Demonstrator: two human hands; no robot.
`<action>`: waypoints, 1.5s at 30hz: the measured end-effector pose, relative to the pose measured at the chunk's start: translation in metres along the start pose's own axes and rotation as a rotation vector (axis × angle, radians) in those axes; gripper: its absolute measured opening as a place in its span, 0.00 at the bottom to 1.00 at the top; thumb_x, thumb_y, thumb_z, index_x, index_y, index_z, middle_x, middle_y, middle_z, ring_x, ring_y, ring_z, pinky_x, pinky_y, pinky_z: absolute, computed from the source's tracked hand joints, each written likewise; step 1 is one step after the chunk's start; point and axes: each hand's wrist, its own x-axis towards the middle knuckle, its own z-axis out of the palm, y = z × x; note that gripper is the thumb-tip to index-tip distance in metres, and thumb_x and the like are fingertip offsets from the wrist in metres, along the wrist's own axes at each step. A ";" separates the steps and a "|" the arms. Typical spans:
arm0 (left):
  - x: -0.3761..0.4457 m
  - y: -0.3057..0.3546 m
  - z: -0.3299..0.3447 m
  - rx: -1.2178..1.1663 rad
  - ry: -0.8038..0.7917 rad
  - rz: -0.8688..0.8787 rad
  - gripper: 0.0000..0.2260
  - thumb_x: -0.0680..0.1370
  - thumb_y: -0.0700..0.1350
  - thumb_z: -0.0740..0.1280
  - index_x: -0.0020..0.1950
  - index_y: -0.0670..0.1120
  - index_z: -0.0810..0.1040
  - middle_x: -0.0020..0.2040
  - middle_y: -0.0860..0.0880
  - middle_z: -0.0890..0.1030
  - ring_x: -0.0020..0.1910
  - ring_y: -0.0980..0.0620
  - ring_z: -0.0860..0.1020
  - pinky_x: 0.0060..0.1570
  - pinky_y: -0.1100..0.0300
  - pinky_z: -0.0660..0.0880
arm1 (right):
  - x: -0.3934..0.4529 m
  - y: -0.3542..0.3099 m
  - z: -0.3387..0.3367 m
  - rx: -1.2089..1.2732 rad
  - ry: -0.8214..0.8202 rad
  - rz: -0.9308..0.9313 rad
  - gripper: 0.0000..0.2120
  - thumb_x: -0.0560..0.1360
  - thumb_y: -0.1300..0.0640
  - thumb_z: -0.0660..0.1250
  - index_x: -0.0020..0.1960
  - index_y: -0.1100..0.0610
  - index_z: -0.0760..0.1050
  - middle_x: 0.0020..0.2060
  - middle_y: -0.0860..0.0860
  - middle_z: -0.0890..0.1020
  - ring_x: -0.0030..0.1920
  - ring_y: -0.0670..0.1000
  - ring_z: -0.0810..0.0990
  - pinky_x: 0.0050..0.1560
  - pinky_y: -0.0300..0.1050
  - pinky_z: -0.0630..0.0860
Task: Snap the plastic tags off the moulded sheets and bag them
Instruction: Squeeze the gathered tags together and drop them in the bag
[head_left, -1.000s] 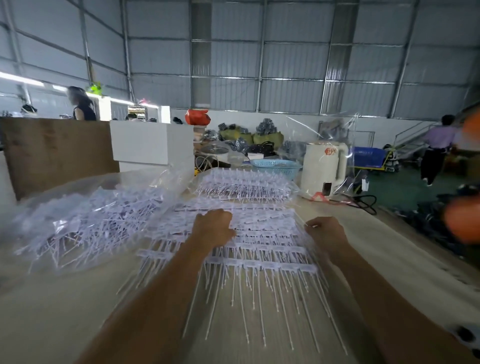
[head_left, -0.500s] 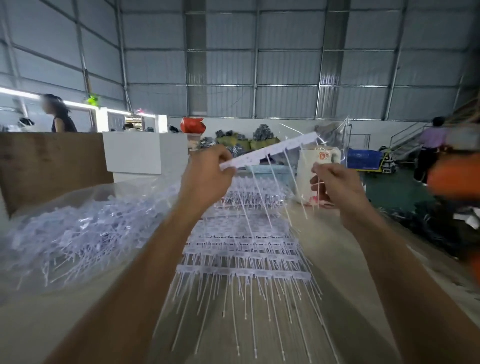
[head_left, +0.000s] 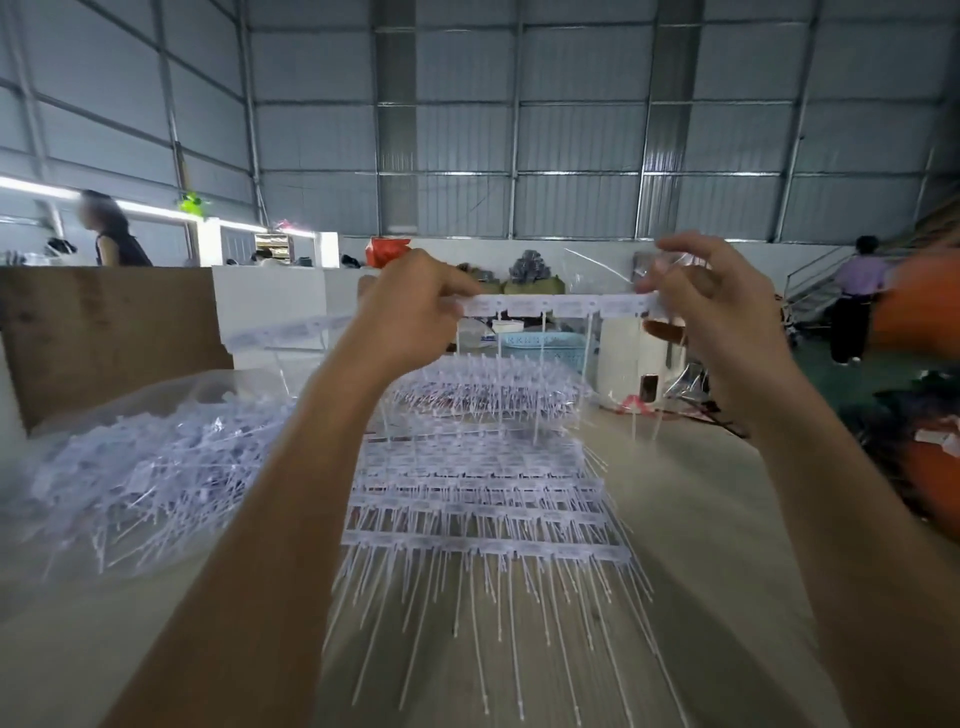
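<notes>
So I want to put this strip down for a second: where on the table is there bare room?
Bare tabletop lies right of the stacked tag sheets, out to the table's right edge, and at near left, in front of the bag of loose tags. The middle is crowded: sheets and their long tails run toward you. Both hands, left and right, hold the strip.

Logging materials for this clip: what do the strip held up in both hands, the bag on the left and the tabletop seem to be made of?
Tag strip, pinched between left hand and right hand: white matte moulded plastic, thin stems hanging below. Bag of loose tags: clear glossy plastic film, crinkled, contents showing through. Table: pale, smooth, faint grain, probably wood or laminate.
</notes>
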 end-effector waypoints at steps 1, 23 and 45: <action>0.000 -0.002 -0.001 -0.013 -0.020 -0.001 0.14 0.82 0.39 0.65 0.62 0.53 0.83 0.68 0.52 0.78 0.49 0.58 0.77 0.54 0.69 0.70 | -0.001 0.002 0.002 0.016 -0.029 0.004 0.09 0.81 0.56 0.67 0.61 0.53 0.78 0.44 0.50 0.86 0.48 0.48 0.85 0.44 0.44 0.83; -0.012 0.019 0.043 -0.165 -0.150 0.220 0.14 0.85 0.49 0.60 0.39 0.55 0.71 0.36 0.52 0.77 0.35 0.53 0.75 0.44 0.54 0.75 | -0.013 0.025 0.036 0.115 -0.324 0.180 0.05 0.79 0.55 0.70 0.49 0.56 0.82 0.41 0.54 0.83 0.38 0.49 0.82 0.36 0.41 0.79; -0.014 0.010 0.061 -0.469 -0.118 -0.006 0.18 0.84 0.49 0.61 0.35 0.47 0.72 0.34 0.51 0.76 0.33 0.50 0.77 0.36 0.58 0.71 | -0.021 0.040 0.052 -0.550 -0.176 -0.618 0.05 0.79 0.60 0.70 0.52 0.60 0.83 0.42 0.51 0.82 0.42 0.52 0.78 0.44 0.58 0.78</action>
